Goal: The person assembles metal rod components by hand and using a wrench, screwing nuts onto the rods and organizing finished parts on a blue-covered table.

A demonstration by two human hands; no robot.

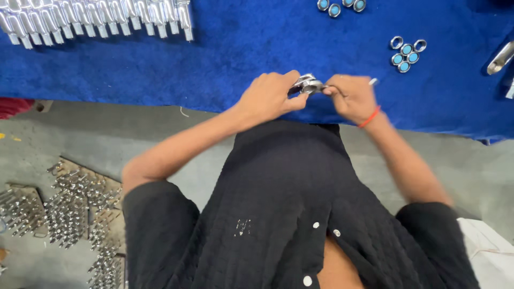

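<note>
Blue cloth (241, 48) covers the table across the top of my view; grey floor (80, 134) runs below its near edge.

Hands: I see both over the cloth's near edge, close together. Left hand (267, 96) is curled, thumb and fingers pinching a small shiny metal part (306, 84). Right hand (350, 99) meets the same part from the other side, fingertips closed on its end. A thin bright tip (373, 81) pokes out past the right knuckles; I cannot tell what it is. An orange band (369, 118) sits on the right wrist.

Part: held between the two hands, just above the cloth, in front of a black quilted shirt (289, 203) with white buttons. Its shape is blurred; a rounded chrome piece is all I can make out.

On the cloth:
- a row of chrome pieces (96, 21) laid side by side, far left, well apart from the hands
- a cluster of small rings (407, 53), some with turquoise centres, to the right of the hands
- a second ring group (340, 6) at the top edge
- one larger chrome piece (500, 58) at the far right edge

On the floor, lower left: boards (69, 208) stacked with many more small chrome pieces, in rows.
</note>
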